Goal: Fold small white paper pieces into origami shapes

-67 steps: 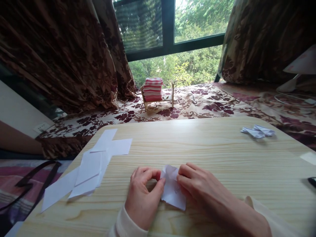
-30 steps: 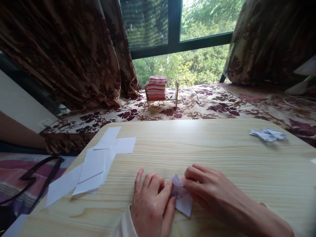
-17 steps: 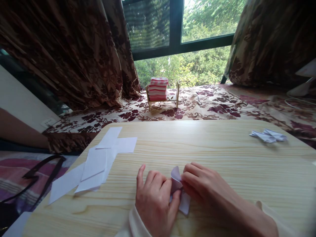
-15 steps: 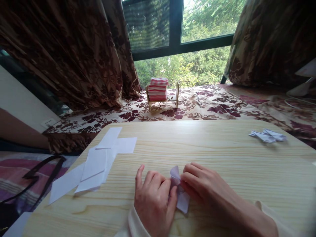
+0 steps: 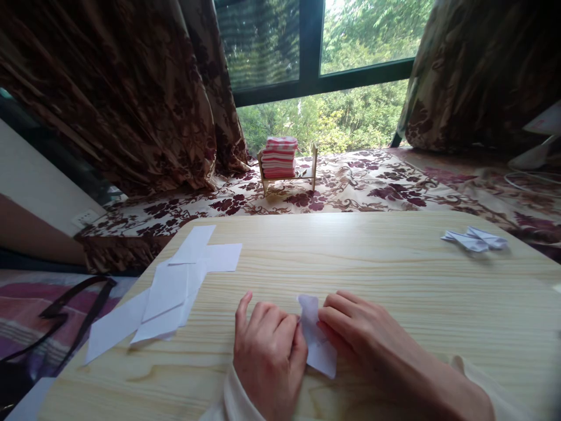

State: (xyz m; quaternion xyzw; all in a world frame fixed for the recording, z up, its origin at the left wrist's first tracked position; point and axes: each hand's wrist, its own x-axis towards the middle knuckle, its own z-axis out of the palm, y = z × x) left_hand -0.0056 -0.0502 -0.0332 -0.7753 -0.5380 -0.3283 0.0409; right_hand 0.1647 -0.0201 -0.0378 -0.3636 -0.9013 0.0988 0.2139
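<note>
A small white sheet of paper (image 5: 319, 345) lies on the wooden table between my hands, its far end lifted slightly. My left hand (image 5: 270, 354) rests at the paper's left edge, thumb and fingertips closed on it and the little finger sticking out. From the right, my right hand (image 5: 357, 324) pinches the paper's right edge; its fingertips are partly hidden. Several loose white sheets (image 5: 169, 292) overlap at the table's left side. Folded white paper pieces (image 5: 475, 240) sit at the far right corner.
The pale wooden table (image 5: 350, 251) has rounded far corners. Beyond it, a small wooden rack (image 5: 289, 178) with a stack of pink-striped cloths (image 5: 279, 158) stands on the flowered window-seat cover (image 5: 359, 187). A white lamp (image 5: 537, 146) is at the right.
The paper between my hands has opened out flatter, and its far end no longer curls over. My left hand has shifted slightly left, with its thumb drawn back from the paper's middle.
</note>
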